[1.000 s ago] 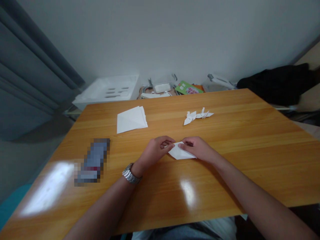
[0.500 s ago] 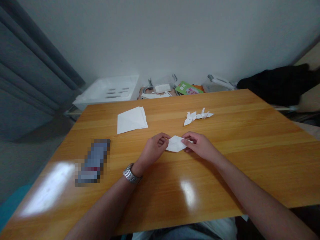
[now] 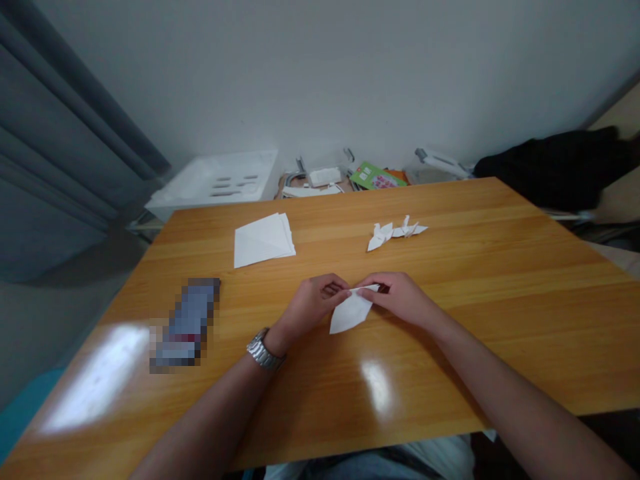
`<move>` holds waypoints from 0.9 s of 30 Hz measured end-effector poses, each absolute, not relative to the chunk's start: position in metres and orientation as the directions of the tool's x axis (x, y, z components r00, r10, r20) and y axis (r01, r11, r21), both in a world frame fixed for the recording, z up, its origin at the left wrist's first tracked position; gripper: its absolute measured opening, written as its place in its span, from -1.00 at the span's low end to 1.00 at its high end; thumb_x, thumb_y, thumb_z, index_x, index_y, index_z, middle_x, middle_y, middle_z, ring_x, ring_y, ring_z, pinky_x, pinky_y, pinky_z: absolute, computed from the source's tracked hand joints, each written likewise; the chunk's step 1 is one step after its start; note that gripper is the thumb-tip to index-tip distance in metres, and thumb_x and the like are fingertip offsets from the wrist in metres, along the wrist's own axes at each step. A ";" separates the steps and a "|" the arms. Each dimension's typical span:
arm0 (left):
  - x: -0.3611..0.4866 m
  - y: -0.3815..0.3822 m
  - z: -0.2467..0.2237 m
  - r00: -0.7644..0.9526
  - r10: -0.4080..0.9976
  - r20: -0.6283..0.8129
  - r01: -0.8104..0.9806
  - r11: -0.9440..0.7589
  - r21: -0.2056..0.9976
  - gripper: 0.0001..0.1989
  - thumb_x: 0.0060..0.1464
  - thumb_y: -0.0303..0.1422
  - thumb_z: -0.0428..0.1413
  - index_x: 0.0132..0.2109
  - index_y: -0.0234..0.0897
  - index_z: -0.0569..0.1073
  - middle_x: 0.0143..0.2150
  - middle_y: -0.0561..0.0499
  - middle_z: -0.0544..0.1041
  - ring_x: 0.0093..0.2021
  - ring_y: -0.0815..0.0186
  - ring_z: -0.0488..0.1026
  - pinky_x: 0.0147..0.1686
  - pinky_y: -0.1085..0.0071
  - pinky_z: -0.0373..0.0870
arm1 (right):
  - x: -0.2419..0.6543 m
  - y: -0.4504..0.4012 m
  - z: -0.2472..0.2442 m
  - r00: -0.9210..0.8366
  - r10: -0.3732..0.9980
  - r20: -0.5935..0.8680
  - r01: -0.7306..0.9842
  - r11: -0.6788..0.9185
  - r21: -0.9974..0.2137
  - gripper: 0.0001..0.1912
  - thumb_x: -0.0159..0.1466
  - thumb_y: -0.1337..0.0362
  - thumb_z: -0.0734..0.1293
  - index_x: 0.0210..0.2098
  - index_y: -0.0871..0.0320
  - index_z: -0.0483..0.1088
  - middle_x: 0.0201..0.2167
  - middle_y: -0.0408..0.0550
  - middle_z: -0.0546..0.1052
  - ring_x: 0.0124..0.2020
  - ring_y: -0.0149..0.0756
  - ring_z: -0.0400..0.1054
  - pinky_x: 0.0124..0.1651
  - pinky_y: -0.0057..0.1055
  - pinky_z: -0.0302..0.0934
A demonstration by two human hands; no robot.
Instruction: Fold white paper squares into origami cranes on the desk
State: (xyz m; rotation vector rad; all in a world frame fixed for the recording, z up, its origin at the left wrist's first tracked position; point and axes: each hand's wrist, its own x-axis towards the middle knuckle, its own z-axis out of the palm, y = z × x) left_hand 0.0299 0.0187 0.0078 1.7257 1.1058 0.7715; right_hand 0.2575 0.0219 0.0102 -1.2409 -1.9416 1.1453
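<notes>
A small folded sheet of white paper (image 3: 351, 312) is held between my hands, over the near middle of the table. My left hand (image 3: 321, 297) pinches its upper edge with thumb and fingers; a metal watch (image 3: 265, 349) is on that wrist. At the upper right part of the same paper, my right hand (image 3: 393, 293) has its thumb in front and its fingers behind. The paper hangs slanted, its pointed end toward me. Fingertips behind the paper are partly hidden.
Two folded paper cranes (image 3: 395, 233) sit beyond my right hand. A small stack of white paper (image 3: 264, 241) lies at the back left, and a blurred-out phone-like object (image 3: 187, 323) at the left. Behind the wooden table (image 3: 500, 300) are a white tray (image 3: 215, 177) and a green booklet (image 3: 375, 176).
The folded paper has turned from lying crosswise between the hands to pointing down toward me. Both hands have come closer together along its top edge.
</notes>
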 end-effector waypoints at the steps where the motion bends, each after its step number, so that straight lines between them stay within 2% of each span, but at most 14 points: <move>1: 0.030 0.018 0.008 0.398 0.917 0.030 0.345 -0.180 0.921 -0.75 0.21 -0.16 0.18 -0.19 -0.28 0.56 -0.27 -0.02 0.63 -0.26 0.29 0.57 -0.24 0.43 0.49 | 0.258 0.022 0.010 -0.401 0.916 0.019 0.421 0.203 -0.884 -0.78 0.30 0.13 0.37 -0.22 0.11 0.60 -0.24 -0.06 0.66 -0.24 -0.21 0.50 -0.17 -0.35 0.30; 7: 0.031 0.021 0.004 0.307 0.950 0.052 0.314 -0.153 0.937 -0.78 0.21 -0.20 0.16 -0.23 -0.28 0.51 -0.33 0.00 0.59 -0.31 0.32 0.54 -0.30 0.46 0.48 | 0.257 0.025 0.005 -0.281 0.960 0.005 0.286 0.089 -0.954 -0.63 0.28 0.01 0.39 -0.06 0.13 0.48 -0.23 0.00 0.63 -0.24 -0.18 0.52 -0.17 -0.31 0.37; 11: 0.031 0.024 -0.002 0.234 0.972 0.031 0.238 -0.088 0.967 -0.78 0.17 -0.20 0.20 -0.22 -0.28 0.46 -0.32 0.01 0.57 -0.33 0.34 0.55 -0.36 0.48 0.49 | 0.255 0.025 0.004 -0.329 0.943 -0.044 0.212 0.028 -0.977 -0.62 0.27 -0.02 0.40 -0.11 0.13 0.44 -0.18 0.03 0.63 -0.19 -0.16 0.54 -0.15 -0.31 0.39; 15: 0.033 0.024 -0.004 0.185 0.982 -0.018 0.157 -0.011 0.988 -0.77 0.13 -0.21 0.23 -0.23 -0.28 0.41 -0.30 0.01 0.54 -0.34 0.31 0.57 -0.37 0.41 0.56 | 0.252 0.023 0.005 -0.351 0.934 -0.058 0.190 0.010 -0.982 -0.61 0.25 -0.02 0.42 -0.11 0.14 0.43 -0.18 0.04 0.63 -0.18 -0.16 0.54 -0.15 -0.32 0.38; 23: 0.039 0.021 -0.002 0.143 0.988 -0.056 0.045 0.050 0.998 -0.75 0.13 -0.22 0.22 -0.24 -0.26 0.33 -0.28 0.02 0.52 -0.28 0.28 0.61 -0.25 0.26 0.64 | 0.250 0.021 0.002 -0.369 0.918 -0.148 0.144 -0.102 -0.984 -0.52 0.24 0.02 0.44 0.03 0.13 0.33 -0.33 -0.06 0.63 -0.38 -0.24 0.51 -0.32 -0.38 0.34; 27: 0.039 0.021 -0.005 0.158 0.986 -0.047 0.049 0.039 0.998 -0.77 0.14 -0.25 0.20 -0.26 -0.26 0.31 -0.24 0.01 0.52 -0.26 0.29 0.60 -0.24 0.28 0.63 | 0.251 0.022 -0.001 -0.349 0.926 -0.146 0.188 -0.083 -0.979 -0.56 0.26 0.05 0.41 0.04 0.13 0.35 -0.35 -0.05 0.63 -0.39 -0.22 0.51 -0.35 -0.36 0.34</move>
